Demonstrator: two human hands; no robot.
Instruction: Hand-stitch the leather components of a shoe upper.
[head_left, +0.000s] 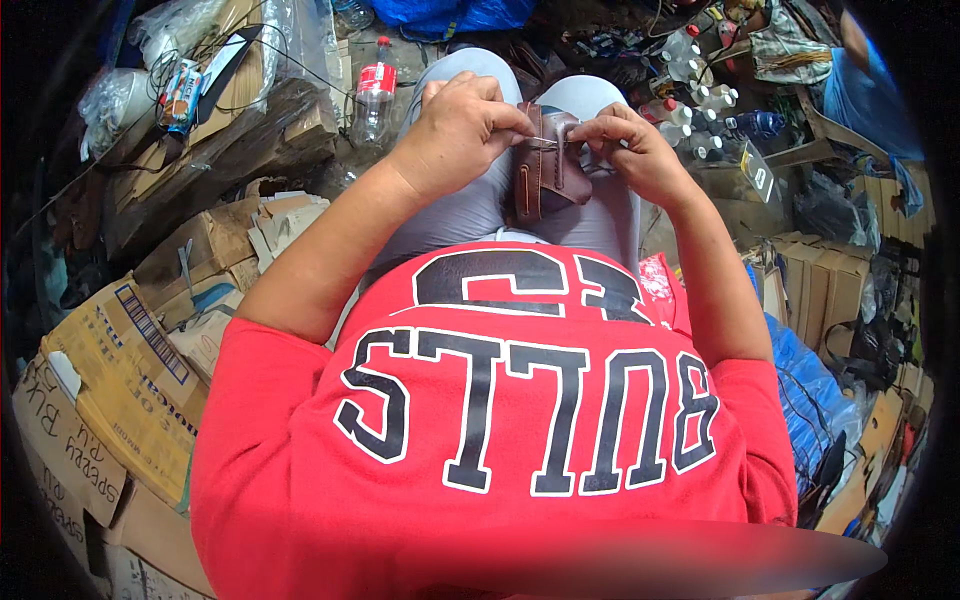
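A brown leather piece [545, 185] with pale stitching and a slot-like strap rests upright between my knees; it looks like a shoe or a small pouch, I cannot tell which. My left hand [468, 125] is closed in a pinch at its upper left edge, and a thin pale strand [545, 140] runs from those fingertips across the leather. Whether it is thread or a needle is too fine to tell. At the upper right edge, my right hand [635, 150] pinches with thumb and forefinger; what lies between them is hidden.
A clear bottle with a red cap [375, 95] stands left of my knees. Several plastic bottles [690, 110] lie at the far right. Flattened cardboard boxes [130, 370] crowd the left, and more cardboard [825, 280] and blue plastic sheeting [800, 385] fill the right.
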